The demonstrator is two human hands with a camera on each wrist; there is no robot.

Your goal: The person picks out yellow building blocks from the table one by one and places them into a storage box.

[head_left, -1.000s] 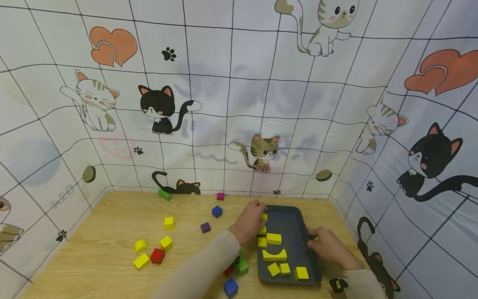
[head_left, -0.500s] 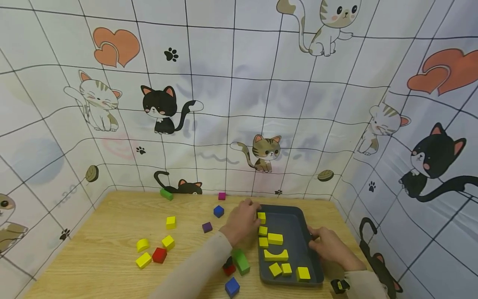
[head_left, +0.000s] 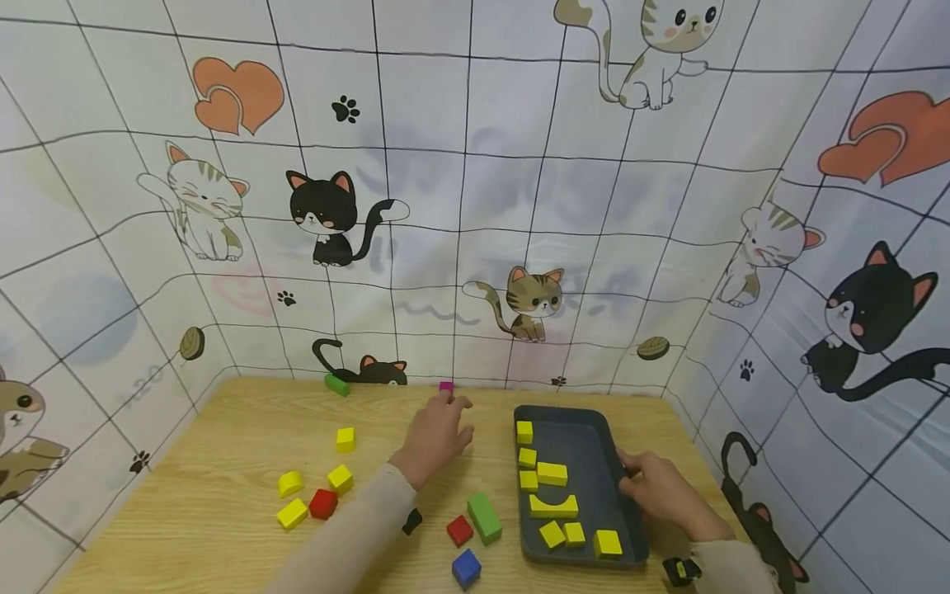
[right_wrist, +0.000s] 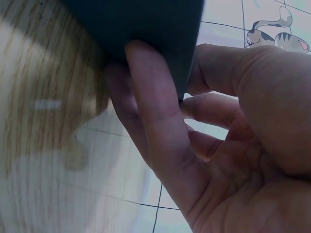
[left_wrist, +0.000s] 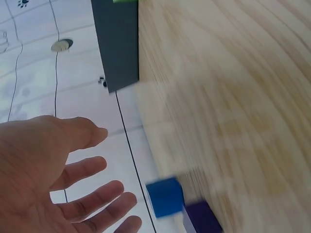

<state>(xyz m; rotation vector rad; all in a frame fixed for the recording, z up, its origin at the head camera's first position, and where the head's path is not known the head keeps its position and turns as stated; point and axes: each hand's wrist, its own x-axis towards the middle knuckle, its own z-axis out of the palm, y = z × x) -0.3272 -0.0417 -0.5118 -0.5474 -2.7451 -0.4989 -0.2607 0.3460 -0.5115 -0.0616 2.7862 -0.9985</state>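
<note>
Left hand: the left hand [head_left: 432, 437] is hovering at the lower centre of the head frame, fingers loosely parted and holding nothing, well apart from the right.
Right hand: the right hand [head_left: 663, 488] is pinching the tray [head_left: 582, 441] by its right edge, at the lower right.
Tray: it is lying lengthwise at the lower right, bare floor showing through its upper right part.
Tray load: 8 yellow blocks [head_left: 552, 473] are sitting inside, 3 along the left edge and 3 near the bottom edge, with an arched piece [head_left: 552, 508] among the 8.
Pink block: the pink block [head_left: 447, 385] is sitting at the table's far edge, just past the left fingertips; contact is not showing clearly.
Blue and purple: in the left wrist frame, the far blue block [left_wrist: 165, 198] and the purple block [left_wrist: 205, 218] are lying at lower centre, near the fingers.
Lower centre: the right red block [head_left: 459, 530], long green block [head_left: 484, 518] and near blue block [head_left: 466, 569] are occupying the space left of the tray.
Lower left: 4 loose yellow blocks [head_left: 292, 513] and the left red block [head_left: 322, 503] are clustering.
Room: bare wood is showing between the left hand and the tray's left edge.
</note>
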